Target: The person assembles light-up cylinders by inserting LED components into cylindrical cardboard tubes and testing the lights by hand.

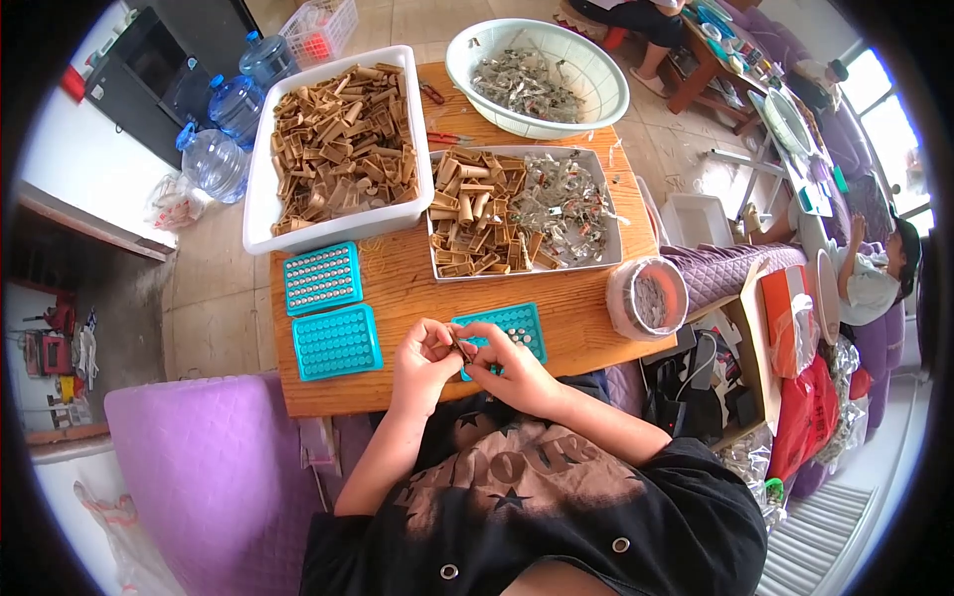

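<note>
My left hand (422, 363) and my right hand (517, 375) meet above the table's near edge, fingertips pinched together on a small brownish piece (461, 349). Fingers cover most of that piece, so its exact kind cannot be made out. Partly beneath my right hand lies a teal tray (538, 338) with several small silvery round parts. To the left of my hands are a teal tray with empty-looking round pockets (336, 343) and, behind it, another teal tray filled with rows of silvery parts (323, 279).
On the wooden table (417, 288) stand a deep white tub (425, 169) of brown trough-shaped pieces, a shallow white box (615, 223) of brown and clear pieces, a pale green basin (537, 127) and a lined round bucket (618, 298). Red-handled tools (447, 137) lie between. People sit farther right.
</note>
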The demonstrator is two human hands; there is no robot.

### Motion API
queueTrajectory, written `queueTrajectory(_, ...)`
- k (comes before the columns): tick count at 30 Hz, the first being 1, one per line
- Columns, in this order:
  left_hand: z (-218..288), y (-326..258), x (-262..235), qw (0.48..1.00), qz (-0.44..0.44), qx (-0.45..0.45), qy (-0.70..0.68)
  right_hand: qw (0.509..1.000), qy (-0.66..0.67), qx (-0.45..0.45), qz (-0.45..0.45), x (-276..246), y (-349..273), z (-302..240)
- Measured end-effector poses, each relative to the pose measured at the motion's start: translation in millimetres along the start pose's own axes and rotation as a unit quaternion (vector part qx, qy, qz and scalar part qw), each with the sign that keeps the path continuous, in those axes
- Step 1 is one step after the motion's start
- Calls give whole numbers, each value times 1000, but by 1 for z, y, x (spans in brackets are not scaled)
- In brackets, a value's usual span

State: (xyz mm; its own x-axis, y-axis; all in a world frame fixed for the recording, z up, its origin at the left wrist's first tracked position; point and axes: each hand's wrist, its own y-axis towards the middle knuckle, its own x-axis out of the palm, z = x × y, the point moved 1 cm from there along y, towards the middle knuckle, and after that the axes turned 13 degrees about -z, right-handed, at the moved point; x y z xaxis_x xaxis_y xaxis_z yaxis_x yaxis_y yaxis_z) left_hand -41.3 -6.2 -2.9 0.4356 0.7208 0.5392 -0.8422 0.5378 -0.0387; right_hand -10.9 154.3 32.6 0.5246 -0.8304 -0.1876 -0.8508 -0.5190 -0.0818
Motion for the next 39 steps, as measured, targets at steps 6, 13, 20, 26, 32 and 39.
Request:
queueTrajectory(6,10,1,10,997,10,-3,71,994,-96,3,57,2,0,1)
queueTrajectory(13,15,0,14,999,34,-40,-1,991,-103,-50,72,-13,2,3)
queueTrajectory(20,4,1,16,995,-40,-87,24,968,-209,-93,100,-36,6,2)
queueTrajectory(26,2,-2,10,985,38,-140,-91,976,-209,29,59,-58,1,17)
queueTrajectory(32,-1,-5,0,986,45,-107,-124,943,-330,37,-9,-60,-9,46)
queueTrajectory(39,1,-5,0,986,41,-102,-122,922,-385,37,-4,-56,-1,53)
